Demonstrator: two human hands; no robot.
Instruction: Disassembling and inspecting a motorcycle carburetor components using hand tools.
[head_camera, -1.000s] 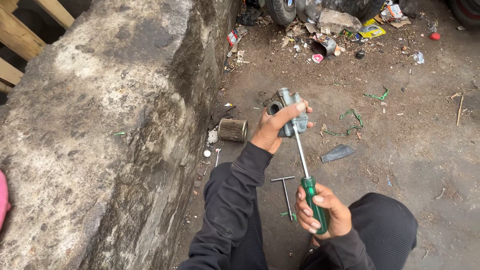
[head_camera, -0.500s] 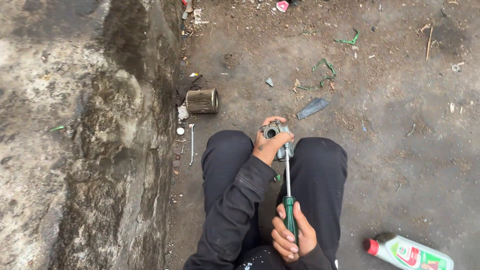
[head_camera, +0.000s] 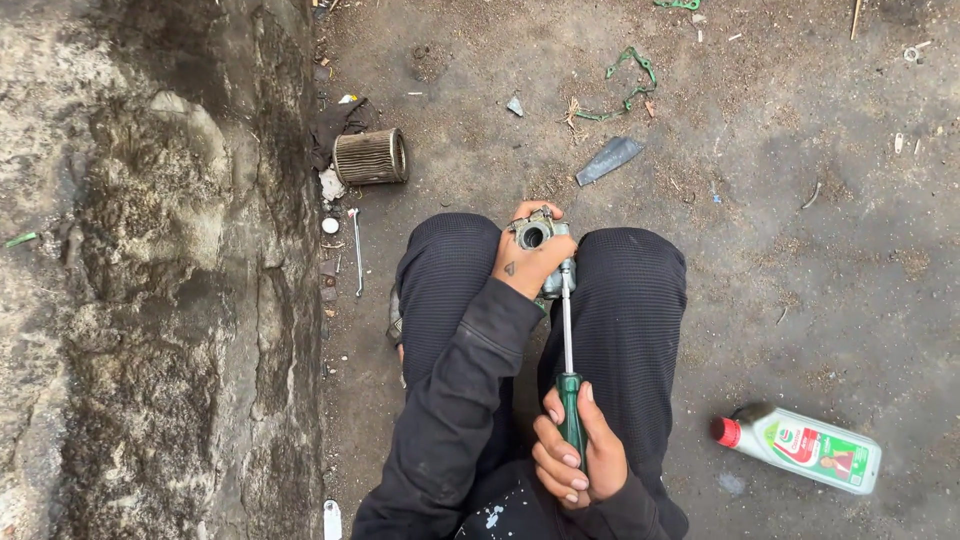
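Observation:
My left hand (head_camera: 530, 262) grips a small grey metal engine part with a round opening (head_camera: 533, 235), held between my knees. A long screwdriver with a green handle (head_camera: 568, 400) is in my right hand (head_camera: 580, 455), close to my body. Its metal shaft runs straight up and its tip meets the underside of the metal part. Both arms wear dark sleeves, and my legs in dark trousers are folded beneath the hands.
A rough stone wall (head_camera: 150, 300) fills the left side. At its foot lie a cylindrical ribbed filter (head_camera: 370, 157), a thin metal tool (head_camera: 356, 250) and small scraps. A plastic bottle with a red cap (head_camera: 800, 448) lies on the dirt at right. A grey flat shard (head_camera: 610, 158) lies ahead.
The view has tilted down toward my lap. Both hands have drawn back from the ground ahead to between my knees, still holding the part and the screwdriver. The bottle has come into view.

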